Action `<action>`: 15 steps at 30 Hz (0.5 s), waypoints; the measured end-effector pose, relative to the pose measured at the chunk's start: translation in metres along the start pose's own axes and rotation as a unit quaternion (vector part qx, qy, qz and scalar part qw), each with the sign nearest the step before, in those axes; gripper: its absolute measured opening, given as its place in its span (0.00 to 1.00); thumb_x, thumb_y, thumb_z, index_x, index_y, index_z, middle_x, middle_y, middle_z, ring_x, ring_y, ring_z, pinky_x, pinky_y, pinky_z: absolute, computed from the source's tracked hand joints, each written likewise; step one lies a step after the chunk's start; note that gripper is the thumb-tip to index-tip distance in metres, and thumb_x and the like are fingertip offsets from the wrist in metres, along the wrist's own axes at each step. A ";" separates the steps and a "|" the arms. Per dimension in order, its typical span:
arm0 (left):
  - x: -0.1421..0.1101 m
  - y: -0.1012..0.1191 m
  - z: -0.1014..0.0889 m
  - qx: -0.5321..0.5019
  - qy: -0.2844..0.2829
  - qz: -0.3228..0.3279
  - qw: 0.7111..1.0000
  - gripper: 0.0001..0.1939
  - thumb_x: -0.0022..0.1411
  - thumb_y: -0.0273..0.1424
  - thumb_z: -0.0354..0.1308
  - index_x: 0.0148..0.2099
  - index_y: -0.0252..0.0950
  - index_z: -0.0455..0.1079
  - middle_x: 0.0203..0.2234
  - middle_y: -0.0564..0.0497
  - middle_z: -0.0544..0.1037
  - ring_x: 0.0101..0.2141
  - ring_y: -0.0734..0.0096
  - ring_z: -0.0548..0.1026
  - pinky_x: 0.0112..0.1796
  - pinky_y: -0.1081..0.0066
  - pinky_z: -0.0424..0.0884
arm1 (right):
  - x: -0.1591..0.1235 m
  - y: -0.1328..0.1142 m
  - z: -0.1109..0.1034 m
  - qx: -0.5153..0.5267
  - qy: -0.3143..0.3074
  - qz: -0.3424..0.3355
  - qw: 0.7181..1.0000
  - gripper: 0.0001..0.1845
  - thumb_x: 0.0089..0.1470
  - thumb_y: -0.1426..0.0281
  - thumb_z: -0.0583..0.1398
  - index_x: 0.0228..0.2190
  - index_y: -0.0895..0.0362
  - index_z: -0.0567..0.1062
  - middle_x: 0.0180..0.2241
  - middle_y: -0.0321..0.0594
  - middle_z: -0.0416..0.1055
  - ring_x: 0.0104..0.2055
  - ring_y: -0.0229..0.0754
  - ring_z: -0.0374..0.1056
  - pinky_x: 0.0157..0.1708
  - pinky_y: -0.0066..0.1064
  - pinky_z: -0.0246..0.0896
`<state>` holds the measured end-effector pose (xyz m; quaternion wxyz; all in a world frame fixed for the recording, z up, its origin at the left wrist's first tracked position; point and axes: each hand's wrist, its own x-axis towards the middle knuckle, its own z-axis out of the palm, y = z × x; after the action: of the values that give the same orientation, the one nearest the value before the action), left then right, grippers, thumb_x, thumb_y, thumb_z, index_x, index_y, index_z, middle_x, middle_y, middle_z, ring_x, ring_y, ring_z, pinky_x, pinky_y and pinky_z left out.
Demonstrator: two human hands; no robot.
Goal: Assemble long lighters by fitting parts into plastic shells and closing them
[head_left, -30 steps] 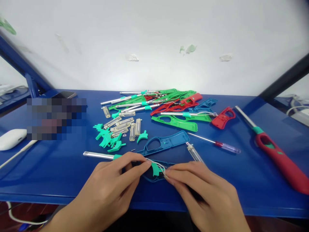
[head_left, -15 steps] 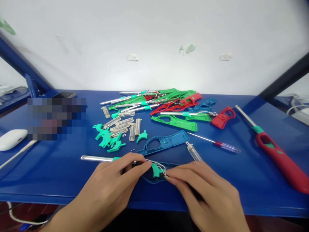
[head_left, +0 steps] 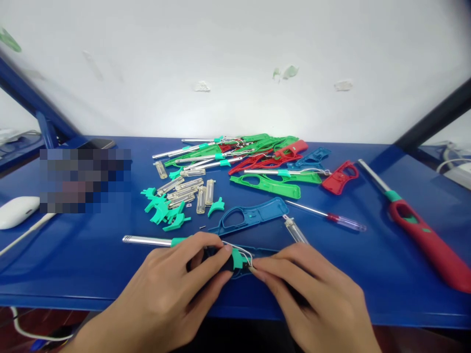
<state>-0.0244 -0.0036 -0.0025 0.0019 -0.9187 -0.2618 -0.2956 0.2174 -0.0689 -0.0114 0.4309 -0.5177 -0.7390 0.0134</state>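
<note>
Lying on the bench point(head_left: 368, 279) beyond the hands, the loose blue casing half point(head_left: 272, 211) showed its hollow side, a small green bit inside it. Nearer the person than that half, a second blue casing half point(head_left: 263, 252) held a green trigger point(head_left: 238, 260) and white wires point(head_left: 240, 248); the rest of its contents was hidden by fingers. Left of the loose half lay clear fuel tanks point(head_left: 189, 186) in a cluster, and one more clear tank point(head_left: 293, 228) sat just beside its right end; any fluid in them could not be made out.

The left hand point(head_left: 167, 284) came in palm down, index fingertip at the trigger and thumb by the near rim of the second half; how firmly it gripped could not be told. The right hand point(head_left: 320, 284), its back turned up, pinched the wires between thumb and index finger, beside the trigger.

The wires arched in a smooth loop over the bright green, curved trigger. A shiny metal barrel point(head_left: 147, 240) with a green collar point(head_left: 178, 241) stuck out past the left hand, left of the loose half. Right of that half lay a screwdriver point(head_left: 346, 222) with a translucent purple handle.
</note>
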 end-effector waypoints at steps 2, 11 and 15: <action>-0.001 0.000 0.000 0.001 -0.001 -0.001 1.000 0.13 0.85 0.29 0.51 0.63 0.39 0.73 0.50 0.46 0.82 0.44 0.68 0.86 0.39 0.70 0.81 | 0.000 0.001 0.000 -0.003 -0.001 -0.001 1.000 0.10 0.75 0.71 0.62 0.41 0.49 0.84 0.32 0.28 0.81 0.31 0.33 0.78 0.38 0.25 0.74; -0.001 0.000 -0.001 -0.003 -0.009 0.006 1.000 0.13 0.86 0.29 0.50 0.64 0.37 0.73 0.47 0.48 0.83 0.43 0.70 0.85 0.38 0.69 0.80 | 0.000 0.001 0.000 0.009 -0.005 0.007 1.000 0.11 0.74 0.72 0.62 0.41 0.49 0.85 0.35 0.30 0.81 0.33 0.33 0.79 0.39 0.23 0.76; -0.001 0.000 0.000 -0.003 -0.009 0.011 1.000 0.13 0.86 0.29 0.50 0.63 0.37 0.73 0.47 0.48 0.82 0.43 0.70 0.85 0.37 0.70 0.79 | 0.000 0.002 -0.002 0.008 0.002 0.005 1.000 0.14 0.76 0.71 0.61 0.41 0.48 0.86 0.38 0.31 0.82 0.37 0.31 0.80 0.42 0.18 0.75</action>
<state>-0.0246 -0.0041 -0.0030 -0.0005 -0.9242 -0.2511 -0.2877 0.2203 -0.0685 -0.0107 0.4365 -0.5175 -0.7357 0.0204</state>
